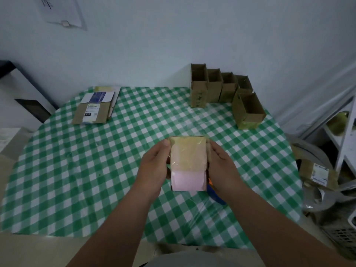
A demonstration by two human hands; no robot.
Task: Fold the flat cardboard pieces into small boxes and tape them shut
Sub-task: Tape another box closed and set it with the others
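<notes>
Head view shows left hand (154,166) and right hand (221,164) with fingers curled, gripping opposite sides of the light, crushable, slick-taped small pink cardboard box (188,164).

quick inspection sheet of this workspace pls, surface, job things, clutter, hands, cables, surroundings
surface: table under a green-and-white checked cloth.
job's things: small pink-faced cardboard box with yellowish tape, held above the table; flat printed cardboard pieces far left; five open brown cardboard boxes far right, one tipped over.
clutter: blue-and-orange object under the right hand, partly hidden.
hands: left hand and right hand grip the box's sides.
cables: nothing seen.
surroundings: white shelf unit, grey slatted basket, labelled parcel at right; paper on wall.
</notes>
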